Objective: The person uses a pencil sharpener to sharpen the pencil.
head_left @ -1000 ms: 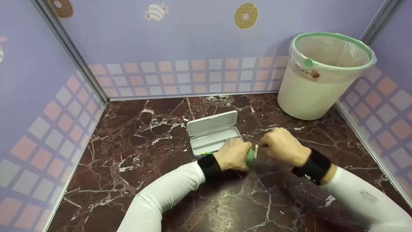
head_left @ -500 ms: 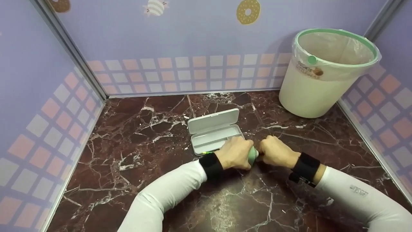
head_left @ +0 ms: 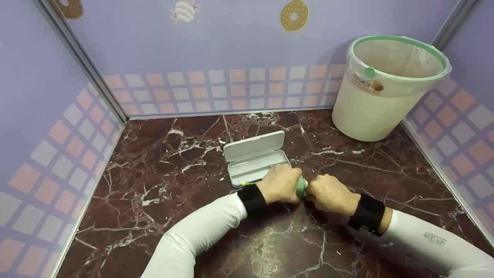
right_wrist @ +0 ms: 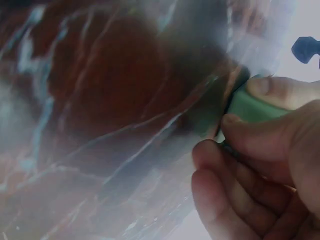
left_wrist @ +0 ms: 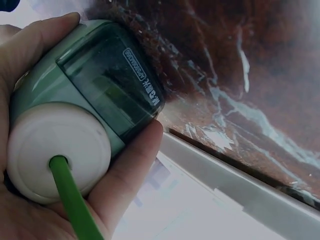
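Observation:
My left hand [head_left: 278, 183] holds a green pencil sharpener [left_wrist: 47, 87], its fingers wrapped around the body. In the left wrist view the sharpener shows a dark clear shavings window [left_wrist: 112, 82] and a round off-white front. A green pencil [left_wrist: 72, 197] sticks out of the hole in that front. On the sharpener's other side, my right hand [head_left: 332, 194] has curled fingers at the crank end. In the right wrist view its thumb and index finger [right_wrist: 257, 145] pinch the crank's small handle, which the fingers mostly hide.
An open grey pencil case [head_left: 255, 146] lies just behind the left hand, lid up. A lined trash bin [head_left: 374, 110] with a green rim stands at the back right. Small white bits are scattered on the marbled tabletop [head_left: 181, 216]. Patterned walls enclose the back and sides.
My right hand has circled at the sharpener's crank, from higher up to lower and nearer me. The left hand keeps the sharpener almost still.

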